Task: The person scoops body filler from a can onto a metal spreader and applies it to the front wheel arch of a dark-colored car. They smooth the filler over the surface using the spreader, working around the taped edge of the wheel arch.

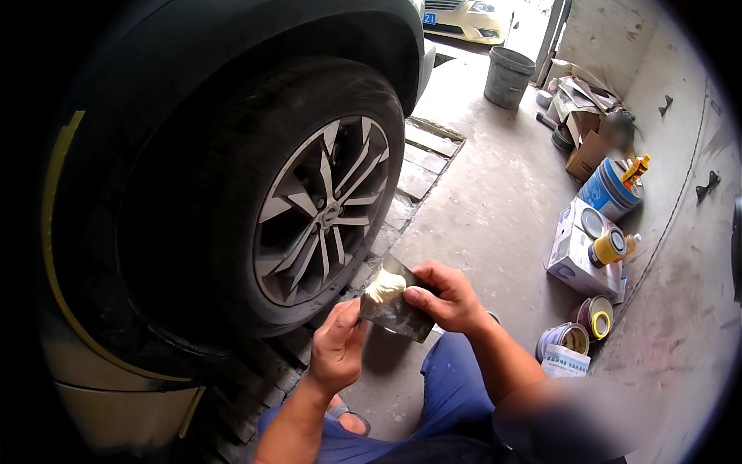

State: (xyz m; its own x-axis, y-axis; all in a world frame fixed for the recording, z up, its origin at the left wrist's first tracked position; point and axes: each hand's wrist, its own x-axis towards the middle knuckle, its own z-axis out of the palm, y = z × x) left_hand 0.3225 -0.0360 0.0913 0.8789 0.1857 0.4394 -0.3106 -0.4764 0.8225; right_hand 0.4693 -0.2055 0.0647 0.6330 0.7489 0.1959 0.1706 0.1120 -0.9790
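Observation:
Between my hands, in front of the car wheel, is a thin dark rectangular plate (400, 319), like a putty spreader. A lump of pale yellow paste (386, 287) sits on its upper face. My right hand (448, 297) is closed on the plate's right side, thumb on top beside the paste, other fingers mostly behind. At the left edge, my left hand (338, 349) is closed with thumb and fingers pinched together against the plate. Whether a second thin tool is in that pinch is hidden.
The wheel (328, 216) and dark fender fill the left, with yellow tape (50, 224) along the arch. Rightward stand a white box (566, 251), a blue bucket (603, 193) and open cans (570, 338). Farther off are a dark bucket (508, 80) and another car (464, 19).

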